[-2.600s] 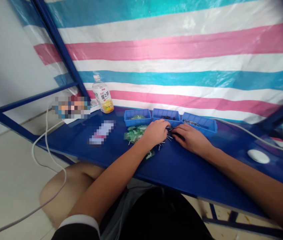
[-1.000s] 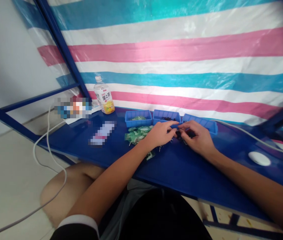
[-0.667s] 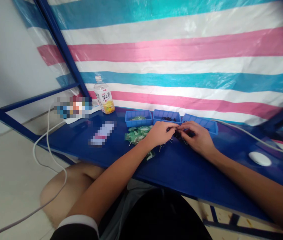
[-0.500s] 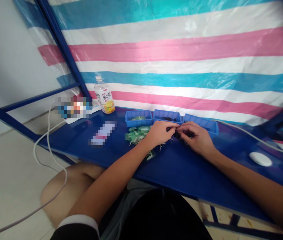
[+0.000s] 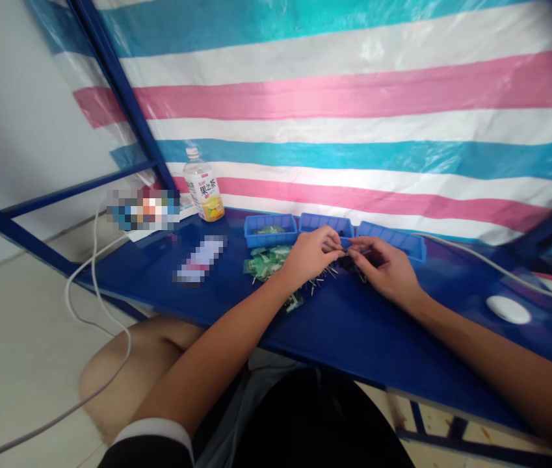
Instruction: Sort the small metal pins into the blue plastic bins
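Over the blue table (image 5: 354, 338), my left hand (image 5: 313, 255) and my right hand (image 5: 383, 265) meet fingertip to fingertip. Both are closed in a pinch at a tiny part between them, too small to name. Green circuit boards (image 5: 266, 261) lie in a pile left of my left hand. Metal pins or screws (image 5: 319, 282) are scattered just below its fingers. Dark small parts lie under my right hand, partly hidden by it.
Behind the hands stand a left blue bin (image 5: 270, 239) with green pieces, a middle bin (image 5: 327, 221) and a right bin (image 5: 409, 247). A drink bottle (image 5: 205, 188) stands back left; a white mouse (image 5: 508, 310) and a cable (image 5: 480, 263) are at the right.
The fingers of my left hand have lifted and spread slightly from their earlier tight bunch. My right hand has shifted its fingertips a little; the objects on the table look unmoved.
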Motion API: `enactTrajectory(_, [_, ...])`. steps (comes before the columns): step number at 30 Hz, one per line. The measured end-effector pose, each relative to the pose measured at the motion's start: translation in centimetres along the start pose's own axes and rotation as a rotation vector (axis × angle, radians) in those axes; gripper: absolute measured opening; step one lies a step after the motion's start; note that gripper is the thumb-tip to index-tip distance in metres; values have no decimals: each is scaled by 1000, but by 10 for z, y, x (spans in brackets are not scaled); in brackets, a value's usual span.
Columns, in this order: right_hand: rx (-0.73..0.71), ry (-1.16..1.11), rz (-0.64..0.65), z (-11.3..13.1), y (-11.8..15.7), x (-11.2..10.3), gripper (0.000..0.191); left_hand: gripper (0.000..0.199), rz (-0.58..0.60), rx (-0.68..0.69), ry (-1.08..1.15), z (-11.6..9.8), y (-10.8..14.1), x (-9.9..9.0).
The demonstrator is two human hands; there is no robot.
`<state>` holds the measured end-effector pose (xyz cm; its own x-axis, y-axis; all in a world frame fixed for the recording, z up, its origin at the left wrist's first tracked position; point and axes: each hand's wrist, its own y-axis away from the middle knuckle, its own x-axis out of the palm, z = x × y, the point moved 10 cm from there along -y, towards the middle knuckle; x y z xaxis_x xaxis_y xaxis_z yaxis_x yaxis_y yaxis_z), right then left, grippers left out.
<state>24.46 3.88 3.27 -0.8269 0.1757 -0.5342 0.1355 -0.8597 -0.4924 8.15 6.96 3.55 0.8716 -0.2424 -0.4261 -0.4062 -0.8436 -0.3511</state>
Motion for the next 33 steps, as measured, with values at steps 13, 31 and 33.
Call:
enactTrajectory(13, [-126, 166, 86, 5, -1, 12, 16, 30, -6, 91, -21, -17, 0, 1])
enactTrajectory(31, [-83, 88, 112, 0, -2, 14, 28, 41, 15, 94, 64, -16, 0, 1])
enactTrajectory(33, [-37, 47, 116, -3, -2, 14, 32, 43, 10, 102, 63, -18, 0, 0])
